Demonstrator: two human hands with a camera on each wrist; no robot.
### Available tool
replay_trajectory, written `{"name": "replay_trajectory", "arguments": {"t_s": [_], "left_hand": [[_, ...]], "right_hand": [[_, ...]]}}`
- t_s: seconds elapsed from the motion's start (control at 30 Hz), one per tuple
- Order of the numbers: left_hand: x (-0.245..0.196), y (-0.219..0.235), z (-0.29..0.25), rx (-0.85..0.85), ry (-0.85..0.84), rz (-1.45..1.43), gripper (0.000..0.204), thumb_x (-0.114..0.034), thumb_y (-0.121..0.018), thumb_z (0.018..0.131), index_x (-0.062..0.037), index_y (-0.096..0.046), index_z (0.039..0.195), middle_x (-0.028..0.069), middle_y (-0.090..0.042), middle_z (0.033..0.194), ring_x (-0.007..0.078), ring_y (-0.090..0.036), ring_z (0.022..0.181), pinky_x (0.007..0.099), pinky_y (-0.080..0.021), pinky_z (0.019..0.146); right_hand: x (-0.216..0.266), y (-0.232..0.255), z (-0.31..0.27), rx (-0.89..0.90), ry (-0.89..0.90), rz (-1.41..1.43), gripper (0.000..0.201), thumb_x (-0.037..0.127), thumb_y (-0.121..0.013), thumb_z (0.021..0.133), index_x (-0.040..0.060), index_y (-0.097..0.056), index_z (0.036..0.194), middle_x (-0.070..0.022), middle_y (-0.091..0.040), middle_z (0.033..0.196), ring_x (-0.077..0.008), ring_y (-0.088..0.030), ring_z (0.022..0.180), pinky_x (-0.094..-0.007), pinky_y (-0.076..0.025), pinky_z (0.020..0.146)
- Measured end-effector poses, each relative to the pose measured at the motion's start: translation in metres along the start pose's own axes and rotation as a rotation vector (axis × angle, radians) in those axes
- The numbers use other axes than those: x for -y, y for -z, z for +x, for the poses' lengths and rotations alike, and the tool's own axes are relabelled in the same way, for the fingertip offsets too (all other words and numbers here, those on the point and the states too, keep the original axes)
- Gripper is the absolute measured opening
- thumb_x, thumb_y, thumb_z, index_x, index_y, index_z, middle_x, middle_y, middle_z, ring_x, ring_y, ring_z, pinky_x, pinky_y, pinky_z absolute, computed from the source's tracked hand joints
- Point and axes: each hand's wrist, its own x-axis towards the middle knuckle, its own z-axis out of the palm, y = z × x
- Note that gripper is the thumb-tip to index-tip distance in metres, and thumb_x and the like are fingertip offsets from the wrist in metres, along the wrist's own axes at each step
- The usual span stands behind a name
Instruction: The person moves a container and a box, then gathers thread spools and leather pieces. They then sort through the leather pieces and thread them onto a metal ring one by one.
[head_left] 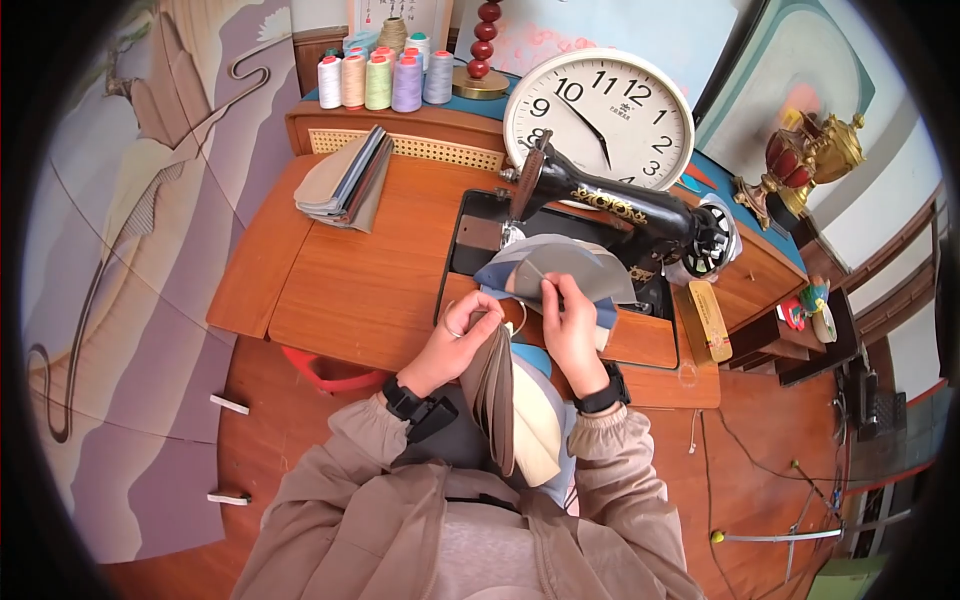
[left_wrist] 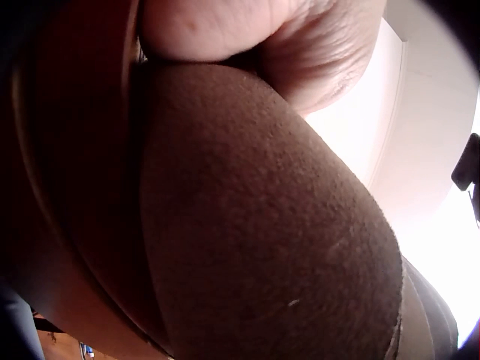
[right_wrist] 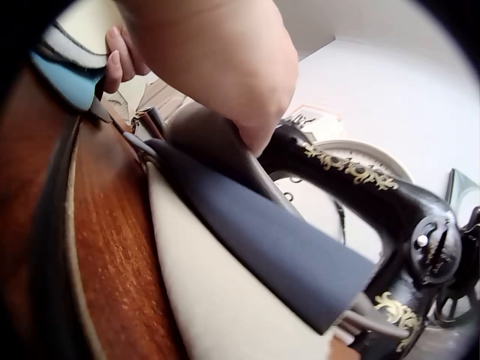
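Observation:
My left hand (head_left: 452, 345) pinches the top of a hanging bunch of brown and cream leather-like swatches (head_left: 535, 430). A brown swatch (left_wrist: 262, 210) fills much of the left wrist view, just below the fingers. With thumb and fingers, my right hand (head_left: 572, 335) pinches a grey swatch (head_left: 595, 272) in a second, fanned bunch near the sewing machine's needle end. In the right wrist view, a navy swatch (right_wrist: 262, 232) and a cream swatch (right_wrist: 202, 270) of that bunch spread below the hand. A thin light cord shows between the two hands.
The black sewing machine (head_left: 620, 200) stands on the wooden table (head_left: 350, 285), before a large clock (head_left: 600, 120). Another swatch stack (head_left: 345, 185) lies at the left. Thread spools (head_left: 378, 82) line the back shelf; a yellow tin box (head_left: 708, 320) is at the right.

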Motion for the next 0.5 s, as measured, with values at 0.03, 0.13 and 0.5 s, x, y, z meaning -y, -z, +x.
{"name": "replay_trajectory", "arguments": {"t_s": [0.03,0.13,0.5], "left_hand": [[-0.002,-0.003,-0.001,-0.029,-0.036,0.009,0.014,-0.015,-0.056,0.103,-0.0024,-0.061,0.100,-0.0022,-0.061,0.086,0.0038,-0.056,0.083,0.0201,-0.046,0.075],[0.000,0.002,-0.002,0.031,0.045,0.011,0.016,-0.017,-0.055,0.103,-0.0026,-0.063,0.101,-0.0006,-0.065,0.091,0.0041,-0.058,0.088,0.0201,-0.046,0.079],[0.002,0.002,-0.001,0.089,0.042,0.122,0.021,-0.019,-0.052,0.105,-0.0030,-0.062,0.095,-0.0019,-0.063,0.087,0.0033,-0.054,0.081,0.0196,-0.045,0.073]], "right_hand": [[0.006,0.006,-0.005,-0.032,0.061,-0.030,0.009,0.005,-0.063,0.093,-0.0019,-0.063,0.099,-0.0190,-0.068,0.089,-0.0373,-0.067,0.084,-0.0383,-0.053,0.073],[0.013,0.019,-0.019,-0.053,0.147,-0.043,0.009,0.004,-0.063,0.093,-0.0022,-0.063,0.099,-0.0167,-0.066,0.087,-0.0329,-0.066,0.076,-0.0363,-0.052,0.070],[0.024,0.034,-0.030,0.185,0.055,0.231,0.014,0.002,-0.061,0.093,-0.0010,-0.066,0.106,-0.0107,-0.061,0.091,-0.0243,-0.057,0.086,-0.0318,-0.047,0.072]]}}
